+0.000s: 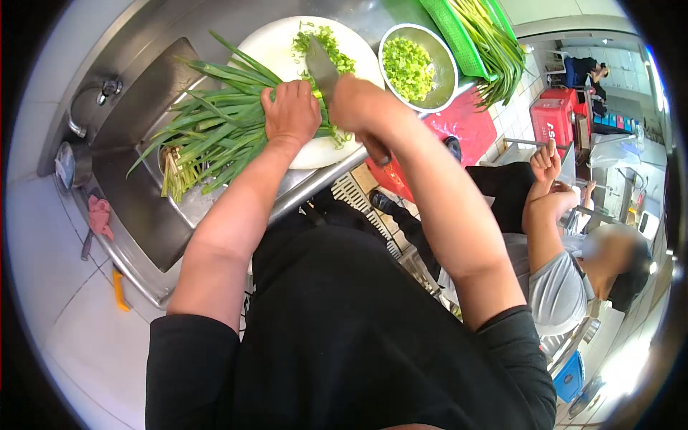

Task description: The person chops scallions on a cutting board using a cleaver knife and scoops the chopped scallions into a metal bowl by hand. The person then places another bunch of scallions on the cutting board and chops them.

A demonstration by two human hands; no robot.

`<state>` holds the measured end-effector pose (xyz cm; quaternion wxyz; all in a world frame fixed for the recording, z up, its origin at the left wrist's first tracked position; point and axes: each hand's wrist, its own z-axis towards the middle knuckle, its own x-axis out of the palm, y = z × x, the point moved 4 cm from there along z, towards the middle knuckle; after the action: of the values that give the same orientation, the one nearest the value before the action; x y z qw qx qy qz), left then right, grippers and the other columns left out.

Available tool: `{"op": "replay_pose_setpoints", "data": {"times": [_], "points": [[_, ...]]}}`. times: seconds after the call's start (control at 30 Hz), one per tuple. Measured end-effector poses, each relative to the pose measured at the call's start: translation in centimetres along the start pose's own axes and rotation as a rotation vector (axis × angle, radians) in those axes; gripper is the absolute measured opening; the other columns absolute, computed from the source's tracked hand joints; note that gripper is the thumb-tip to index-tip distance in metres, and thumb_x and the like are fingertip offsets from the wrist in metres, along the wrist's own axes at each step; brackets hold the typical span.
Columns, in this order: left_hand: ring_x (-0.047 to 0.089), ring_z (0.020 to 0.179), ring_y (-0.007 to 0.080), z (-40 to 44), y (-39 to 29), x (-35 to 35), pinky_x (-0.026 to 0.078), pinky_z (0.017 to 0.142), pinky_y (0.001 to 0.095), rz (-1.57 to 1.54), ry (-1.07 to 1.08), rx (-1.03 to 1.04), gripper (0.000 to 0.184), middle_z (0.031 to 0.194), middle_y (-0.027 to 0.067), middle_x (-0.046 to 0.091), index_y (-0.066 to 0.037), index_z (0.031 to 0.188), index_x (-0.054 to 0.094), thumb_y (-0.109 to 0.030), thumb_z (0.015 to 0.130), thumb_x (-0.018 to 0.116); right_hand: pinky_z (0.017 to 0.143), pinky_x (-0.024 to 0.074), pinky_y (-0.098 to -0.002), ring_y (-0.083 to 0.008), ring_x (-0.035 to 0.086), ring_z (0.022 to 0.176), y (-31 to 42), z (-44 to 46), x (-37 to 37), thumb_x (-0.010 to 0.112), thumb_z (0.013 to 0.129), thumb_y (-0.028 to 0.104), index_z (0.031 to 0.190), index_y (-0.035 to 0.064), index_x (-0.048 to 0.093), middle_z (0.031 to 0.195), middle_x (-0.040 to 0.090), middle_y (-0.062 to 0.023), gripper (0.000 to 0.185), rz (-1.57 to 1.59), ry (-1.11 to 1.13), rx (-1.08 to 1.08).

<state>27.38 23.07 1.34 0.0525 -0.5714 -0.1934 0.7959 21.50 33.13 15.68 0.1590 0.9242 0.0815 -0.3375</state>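
Observation:
A bunch of green onions [226, 122] lies across the round white cutting board [269, 43] and out over the sink, its white ends at the lower left. My left hand [292, 111] presses down on the bunch with fingers closed around it. In my right hand [362, 107] is a knife [322, 68], its blade beside my left fingers and its handle showing below the fist. Chopped green onion [326, 44] is scattered on the board past the blade. A metal bowl [448, 75] of chopped green onion stands to the right of the board.
Behind the bowl is a green basket [450, 32] of long green onions. The steel sink [118, 215] and its faucet [107, 89] are at left. An orange-handled tool [119, 289] lies near the sink's front edge. Another person [555, 287] sits at right, beyond a red plastic surface [469, 129].

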Motion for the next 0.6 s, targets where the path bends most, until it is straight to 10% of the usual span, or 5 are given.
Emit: {"op": "replay_pose_setpoints", "data": {"times": [0.27,0.43,0.53,0.6], "points": [[0.059,0.118,0.0231,0.0,0.5,0.5,0.033,0.113,0.0549,-0.018,0.027,-0.046,0.023,0.116,0.0040,0.068,-0.014,0.115,0.065,-0.027,0.097,0.062,0.073,0.0585,-0.0618,-0.0508,0.074,0.079,-6.7,-4.7,15.2,0.059,0.099,0.014,0.115,-0.0072,0.045,0.082,0.072,-0.0318,0.030,0.164,-0.388,-0.034],[0.059,0.119,0.0246,0.0,0.5,0.8,0.033,0.112,0.0542,-0.039,0.029,-0.045,0.021,0.115,0.0067,0.067,-0.012,0.114,0.063,-0.027,0.099,0.061,0.074,0.0603,-0.0585,-0.0510,0.075,0.082,-6.0,1.9,8.4,0.060,0.098,0.012,0.118,-0.0098,0.051,0.086,0.073,-0.0336,0.031,0.093,-0.453,-0.071],[0.059,0.119,0.0248,0.1,0.4,0.8,0.033,0.112,0.0539,-0.023,0.048,-0.029,0.021,0.115,0.0069,0.066,-0.012,0.115,0.062,-0.026,0.101,0.059,0.080,0.0618,-0.0558,-0.0486,0.077,0.090,-1.4,1.1,-0.1,0.060,0.097,0.013,0.123,-0.0120,0.054,0.092,0.075,-0.0340,0.037,0.081,-0.326,-0.104],[0.058,0.120,0.0252,0.1,0.1,0.3,0.033,0.112,0.0539,0.037,0.057,-0.016,0.021,0.118,0.0069,0.065,-0.012,0.115,0.062,-0.026,0.101,0.059,0.088,0.0618,-0.0528,-0.0462,0.077,0.101,1.2,-0.9,-2.3,0.060,0.096,0.012,0.125,-0.0129,0.057,0.103,0.075,-0.0353,0.038,-0.017,0.150,0.042]]}}
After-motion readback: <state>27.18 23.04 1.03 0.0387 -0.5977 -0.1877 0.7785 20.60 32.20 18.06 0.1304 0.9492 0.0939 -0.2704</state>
